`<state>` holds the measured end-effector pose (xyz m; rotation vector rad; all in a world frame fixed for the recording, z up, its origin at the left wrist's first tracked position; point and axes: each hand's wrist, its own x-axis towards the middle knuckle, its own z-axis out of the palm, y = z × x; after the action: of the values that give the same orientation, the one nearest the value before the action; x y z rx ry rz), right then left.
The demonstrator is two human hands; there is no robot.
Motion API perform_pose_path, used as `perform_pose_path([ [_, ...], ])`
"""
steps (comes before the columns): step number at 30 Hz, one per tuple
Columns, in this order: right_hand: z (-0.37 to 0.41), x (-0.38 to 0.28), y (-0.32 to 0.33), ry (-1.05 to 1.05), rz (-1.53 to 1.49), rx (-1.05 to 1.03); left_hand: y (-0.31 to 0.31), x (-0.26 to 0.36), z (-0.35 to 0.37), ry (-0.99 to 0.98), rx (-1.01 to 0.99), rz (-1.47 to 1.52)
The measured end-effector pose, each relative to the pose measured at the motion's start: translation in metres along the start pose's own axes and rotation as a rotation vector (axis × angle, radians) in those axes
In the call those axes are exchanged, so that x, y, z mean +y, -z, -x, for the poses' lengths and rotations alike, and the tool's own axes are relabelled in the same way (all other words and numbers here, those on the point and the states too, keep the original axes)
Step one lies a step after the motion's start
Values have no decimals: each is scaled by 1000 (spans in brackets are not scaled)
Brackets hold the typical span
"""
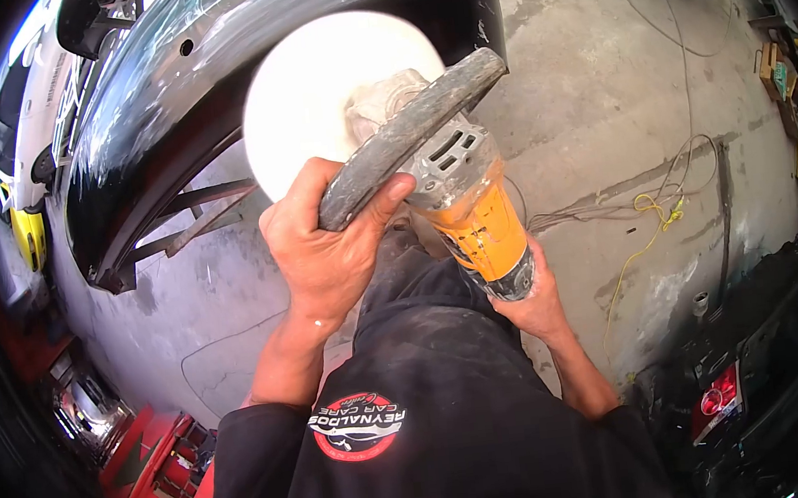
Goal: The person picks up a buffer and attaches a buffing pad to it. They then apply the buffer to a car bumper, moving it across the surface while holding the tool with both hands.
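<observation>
My left hand (327, 246) is wrapped round the dark bar handle of a yellow and grey rotary polisher (482, 231). Behind the body, my right hand (536, 298) grips the rear end, its fingers partly hidden. A large round white pad (307, 95) fills the front of the tool and overlaps the lower edge of a glossy black car bumper (165, 108) in this view. Whitish smears run along the bumper's curved upper face. The bumper rests on a metal stand (198, 206).
Cables and a yellow cord (624, 275) lie on the concrete floor (578, 116) to the right. A red cart (157, 483) stands at lower left. Dark car parts with a tail light (718, 399) lie at lower right. Vehicles (41, 120) stand at far left.
</observation>
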<state>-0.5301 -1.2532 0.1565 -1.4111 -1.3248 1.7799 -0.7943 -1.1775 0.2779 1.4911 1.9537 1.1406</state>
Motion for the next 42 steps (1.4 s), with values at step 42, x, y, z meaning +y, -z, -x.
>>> perform_pose_path([
  [42,8,6,-22,-82,-42,161,-18,-13,-30,-54,-79,143],
])
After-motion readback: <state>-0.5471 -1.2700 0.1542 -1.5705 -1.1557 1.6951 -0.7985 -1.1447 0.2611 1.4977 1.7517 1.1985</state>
